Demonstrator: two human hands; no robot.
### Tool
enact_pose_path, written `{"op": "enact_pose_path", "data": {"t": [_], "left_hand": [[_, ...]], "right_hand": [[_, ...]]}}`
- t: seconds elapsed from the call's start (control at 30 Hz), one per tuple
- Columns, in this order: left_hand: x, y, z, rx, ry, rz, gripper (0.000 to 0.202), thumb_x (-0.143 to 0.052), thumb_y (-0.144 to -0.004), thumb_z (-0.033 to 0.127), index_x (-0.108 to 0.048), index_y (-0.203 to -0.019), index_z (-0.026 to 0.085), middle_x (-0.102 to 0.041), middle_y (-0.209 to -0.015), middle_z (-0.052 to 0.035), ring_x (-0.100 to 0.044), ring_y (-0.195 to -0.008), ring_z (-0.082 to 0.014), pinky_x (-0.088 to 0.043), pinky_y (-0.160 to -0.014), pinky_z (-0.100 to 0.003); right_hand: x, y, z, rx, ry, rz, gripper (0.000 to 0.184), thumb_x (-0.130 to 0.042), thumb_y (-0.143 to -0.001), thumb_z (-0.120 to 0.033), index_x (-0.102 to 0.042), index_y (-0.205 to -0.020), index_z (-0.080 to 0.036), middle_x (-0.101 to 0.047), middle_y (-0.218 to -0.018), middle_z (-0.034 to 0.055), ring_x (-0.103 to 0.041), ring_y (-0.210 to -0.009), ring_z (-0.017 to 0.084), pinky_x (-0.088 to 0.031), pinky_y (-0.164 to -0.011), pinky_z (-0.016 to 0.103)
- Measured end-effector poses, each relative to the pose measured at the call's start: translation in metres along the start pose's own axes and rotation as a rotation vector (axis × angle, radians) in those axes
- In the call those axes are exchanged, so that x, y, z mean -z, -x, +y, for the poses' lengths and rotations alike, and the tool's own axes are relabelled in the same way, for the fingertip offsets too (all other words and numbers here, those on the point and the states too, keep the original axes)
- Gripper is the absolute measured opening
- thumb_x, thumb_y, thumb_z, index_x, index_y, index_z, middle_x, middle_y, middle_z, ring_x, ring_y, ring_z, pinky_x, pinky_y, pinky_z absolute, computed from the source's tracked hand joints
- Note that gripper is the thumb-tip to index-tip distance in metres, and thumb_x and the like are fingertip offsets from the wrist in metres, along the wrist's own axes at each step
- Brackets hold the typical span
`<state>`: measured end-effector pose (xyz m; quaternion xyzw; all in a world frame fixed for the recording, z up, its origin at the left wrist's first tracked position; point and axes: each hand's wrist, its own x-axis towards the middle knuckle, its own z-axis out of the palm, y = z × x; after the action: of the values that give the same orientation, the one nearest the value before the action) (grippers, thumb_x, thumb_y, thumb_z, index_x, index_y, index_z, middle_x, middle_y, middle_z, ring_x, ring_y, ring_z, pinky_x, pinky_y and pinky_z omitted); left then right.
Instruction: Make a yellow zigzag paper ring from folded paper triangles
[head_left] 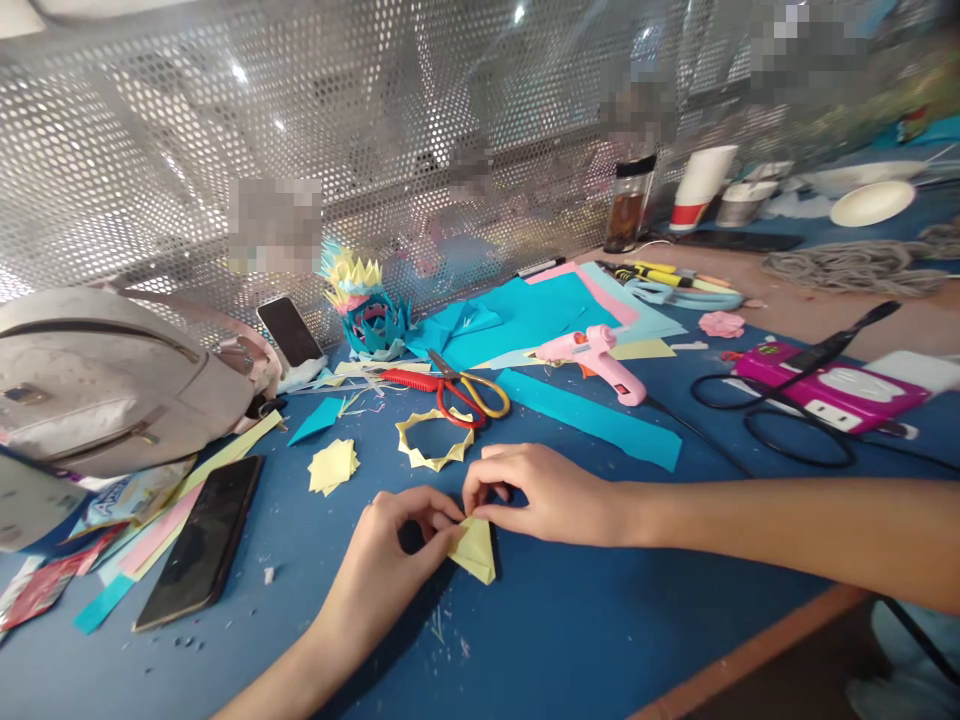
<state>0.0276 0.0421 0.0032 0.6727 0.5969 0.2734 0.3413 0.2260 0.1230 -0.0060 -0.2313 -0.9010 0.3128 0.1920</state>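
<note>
A small piece of yellow paper (474,552), folded to a triangle, is pinched between both hands just above the blue table. My left hand (401,535) grips its left edge with thumb and fingers. At its top corner, my right hand (536,492) closes fingertips on the same paper. Beyond them lies a yellow folded-paper ring (406,447) with pointed edges. Left of the ring is a stack of yellow paper squares (333,467). Scissors (469,393) with red and yellow handles rest behind the ring, over a red-handled tool (410,379).
A pink glue gun (592,360) lies near a blue paper strip (592,415). At right is a magenta power strip (832,385) with black cable. Left are a phone (202,540) and a backpack (112,380). Paper flowers (371,320) stand by the perforated metal screen (375,130).
</note>
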Motion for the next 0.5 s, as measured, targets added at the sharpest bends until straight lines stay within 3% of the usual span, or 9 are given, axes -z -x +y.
{"op": "enact_pose_path", "data": {"t": [0.13, 0.37, 0.5], "left_hand": [[0.006, 0.004, -0.004, -0.135, -0.181, 0.059, 0.015, -0.056, -0.090, 0.022, -0.070, -0.085, 0.023, -0.072, -0.080, 0.0013, -0.063, -0.075, -0.0171, -0.042, -0.078, -0.032], [0.007, 0.012, -0.017, -0.691, -0.491, 0.104, 0.016, -0.053, -0.095, 0.014, -0.067, -0.100, 0.021, -0.072, -0.091, -0.0012, -0.061, -0.078, -0.0163, -0.039, -0.075, -0.033], [0.003, 0.015, -0.016, -0.803, -0.659, 0.165, 0.018, -0.051, -0.096, 0.014, -0.067, -0.101, 0.018, -0.072, -0.093, -0.0041, -0.059, -0.075, -0.0178, -0.039, -0.075, -0.035]], "right_hand": [[0.003, 0.000, 0.003, 0.070, 0.096, 0.012, 0.007, -0.062, -0.084, -0.013, -0.066, -0.085, -0.019, -0.064, -0.082, -0.0003, -0.057, -0.076, 0.013, -0.041, -0.067, 0.023], [0.004, -0.001, 0.007, 0.157, 0.211, 0.000, 0.005, -0.061, -0.085, -0.014, -0.063, -0.083, -0.019, -0.065, -0.084, -0.0001, -0.058, -0.083, 0.015, -0.042, -0.071, 0.025], [0.004, -0.002, 0.010, 0.171, 0.246, -0.008, 0.003, -0.062, -0.087, -0.017, -0.063, -0.084, -0.019, -0.064, -0.083, -0.0008, -0.058, -0.083, 0.015, -0.041, -0.070, 0.025]]}}
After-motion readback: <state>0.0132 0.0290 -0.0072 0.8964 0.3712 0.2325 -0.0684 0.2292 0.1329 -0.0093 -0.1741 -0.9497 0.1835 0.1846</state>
